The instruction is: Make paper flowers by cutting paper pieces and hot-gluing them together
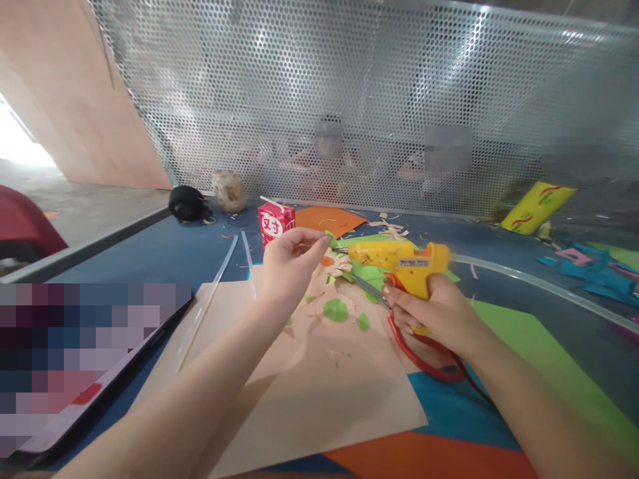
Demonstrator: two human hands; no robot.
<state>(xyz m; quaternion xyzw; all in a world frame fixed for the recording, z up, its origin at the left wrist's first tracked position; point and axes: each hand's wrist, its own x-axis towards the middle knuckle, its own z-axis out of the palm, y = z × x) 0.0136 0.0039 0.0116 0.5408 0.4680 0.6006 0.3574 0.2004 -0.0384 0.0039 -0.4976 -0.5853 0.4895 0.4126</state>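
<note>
**Glue gun meeting green paper piece above the worktop**

While the view is running left to right, a tablet [90, 359] is lying at the near left edge of the worktop [150, 256], beside a beige sheet [319, 399]. Further back, a red drink carton [275, 223] is standing upright with a straw in its top; its contents cannot be seen. The left hand [287, 266] is pinching a small green paper piece [331, 239] between thumb and forefinger, the other fingers loosely curled. Just right of it, the nozzle of the yellow glue gun [399, 261] is almost touching that piece. The right hand [434, 313] is closed around the gun's handle. Red scissors [424, 352] are lying beneath that hand. In my judgement, a small dab, with fingertips kept back from the nozzle, would serve best.
</note>
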